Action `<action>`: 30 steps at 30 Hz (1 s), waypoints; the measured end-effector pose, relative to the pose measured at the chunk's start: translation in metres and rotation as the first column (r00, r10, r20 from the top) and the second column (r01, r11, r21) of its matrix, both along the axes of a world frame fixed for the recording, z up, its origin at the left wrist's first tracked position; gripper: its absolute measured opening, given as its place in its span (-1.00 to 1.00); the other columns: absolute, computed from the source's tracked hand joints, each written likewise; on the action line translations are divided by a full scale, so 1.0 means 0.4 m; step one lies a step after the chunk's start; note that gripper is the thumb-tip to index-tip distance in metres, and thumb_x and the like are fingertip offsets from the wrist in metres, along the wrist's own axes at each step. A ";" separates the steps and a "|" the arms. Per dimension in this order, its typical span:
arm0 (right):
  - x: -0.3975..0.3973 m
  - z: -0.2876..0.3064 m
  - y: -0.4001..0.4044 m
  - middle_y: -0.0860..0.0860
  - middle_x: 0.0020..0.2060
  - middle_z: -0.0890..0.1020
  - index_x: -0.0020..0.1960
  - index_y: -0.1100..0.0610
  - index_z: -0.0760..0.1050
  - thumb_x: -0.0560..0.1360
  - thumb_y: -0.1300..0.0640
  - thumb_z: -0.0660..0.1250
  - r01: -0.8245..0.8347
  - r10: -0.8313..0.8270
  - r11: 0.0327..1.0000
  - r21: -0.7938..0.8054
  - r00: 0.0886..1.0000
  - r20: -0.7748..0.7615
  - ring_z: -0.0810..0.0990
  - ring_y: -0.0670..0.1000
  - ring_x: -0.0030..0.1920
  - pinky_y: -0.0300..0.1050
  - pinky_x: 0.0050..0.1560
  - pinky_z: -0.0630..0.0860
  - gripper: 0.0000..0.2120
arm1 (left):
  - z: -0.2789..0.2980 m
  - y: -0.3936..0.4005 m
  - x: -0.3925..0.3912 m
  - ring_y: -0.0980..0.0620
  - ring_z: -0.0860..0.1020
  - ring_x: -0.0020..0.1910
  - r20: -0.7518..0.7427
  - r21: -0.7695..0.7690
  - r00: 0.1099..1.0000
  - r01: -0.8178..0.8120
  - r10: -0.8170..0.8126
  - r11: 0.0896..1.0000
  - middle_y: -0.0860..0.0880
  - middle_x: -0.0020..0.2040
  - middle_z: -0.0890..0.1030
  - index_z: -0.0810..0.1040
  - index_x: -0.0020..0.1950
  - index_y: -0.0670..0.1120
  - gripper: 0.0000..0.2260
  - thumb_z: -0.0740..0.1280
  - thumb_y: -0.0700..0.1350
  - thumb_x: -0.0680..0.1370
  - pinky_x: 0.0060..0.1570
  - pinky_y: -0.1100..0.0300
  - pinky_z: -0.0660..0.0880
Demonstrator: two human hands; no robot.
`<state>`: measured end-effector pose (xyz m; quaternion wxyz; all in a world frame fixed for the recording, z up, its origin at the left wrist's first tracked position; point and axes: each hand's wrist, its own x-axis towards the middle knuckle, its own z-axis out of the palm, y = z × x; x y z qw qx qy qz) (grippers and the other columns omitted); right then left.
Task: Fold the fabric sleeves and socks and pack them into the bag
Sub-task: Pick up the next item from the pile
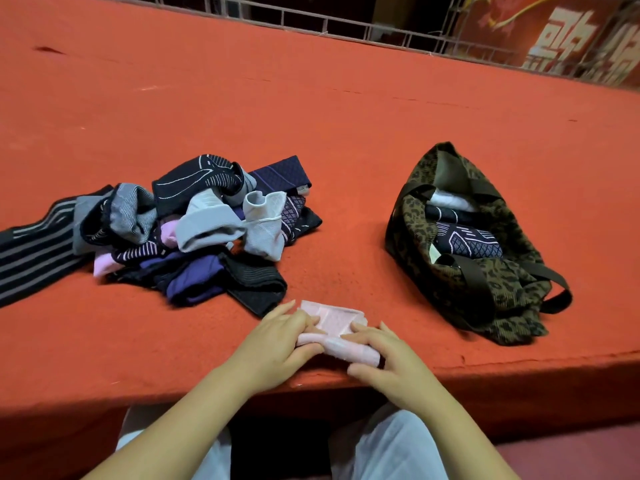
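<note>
A: What's the biggest thing in view?

B: The bench [346, 109], covered in orange-red felt. Its near edge runs across at about 6 o'clock, just in front of the person's lap; the far edge meets a metal railing [346, 27] at 12 o'clock. The widest bare stretch lies from 10 to 2 o'clock, beyond everything on it.

A: Next?

B: The pile of sleeves and socks [180, 230] at 9 to 10 o'clock: dark, grey, purple and pink pieces heaped together, with one striped piece trailing off the left edge of the view. Then the leopard-print bag [460, 282] at 3 o'clock, mouth open, folded dark and white pieces lying inside, its straps slack on the felt. Pile and bag are well apart, with a bare lane between them running back to 12 o'clock.

A: And the piece being worked?

B: A pink sock [332, 332], part folded, near the front edge at 6 o'clock, between pile and bag and touching neither, though the pile's black corner is just beside it.

A: The grip?

B: The left hand [277, 337] holds the sock's left end, thumb under the fold and fingers laid on top. The right hand [384, 355] grasps the right end, fingers curled over the rolled near edge.
</note>
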<state>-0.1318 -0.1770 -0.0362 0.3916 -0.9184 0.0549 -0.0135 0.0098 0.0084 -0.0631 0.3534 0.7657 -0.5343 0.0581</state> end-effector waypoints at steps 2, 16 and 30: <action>0.002 0.001 0.009 -0.34 -0.19 0.57 -0.12 -0.18 0.49 0.38 -0.13 0.31 0.141 -0.150 0.981 0.132 0.987 0.063 0.54 -0.25 -0.05 -0.26 0.12 0.35 -0.90 | 0.018 0.003 -0.008 0.08 0.43 -0.20 -0.052 -0.007 0.997 -0.058 0.057 0.998 0.09 -0.27 0.46 0.37 -0.15 0.00 -0.80 0.21 0.12 0.47 -0.17 0.31 0.25; 0.105 0.005 0.068 -0.06 -0.08 0.56 0.15 0.04 0.35 0.52 0.02 0.30 0.546 -0.546 0.837 0.035 0.828 0.132 0.56 0.02 -0.03 -0.13 -0.09 0.37 -0.74 | 0.045 -0.045 0.000 0.03 0.50 -0.07 -0.368 0.140 0.817 -0.423 0.443 0.895 0.03 -0.11 0.53 0.52 0.03 -0.03 -0.77 0.35 0.07 0.48 -0.05 0.16 0.38; 0.088 -0.002 0.054 -0.09 -0.24 0.46 -0.27 0.00 0.26 0.42 -0.31 -0.06 0.407 -0.424 0.864 -0.296 0.906 0.010 0.49 0.03 -0.09 -0.02 -0.01 0.32 -0.60 | 0.102 -0.048 0.017 0.02 0.44 -0.23 -0.409 0.498 0.814 -0.180 0.413 0.848 0.02 -0.24 0.49 0.41 -0.24 -0.06 -0.65 0.41 0.19 0.38 -0.21 0.08 0.34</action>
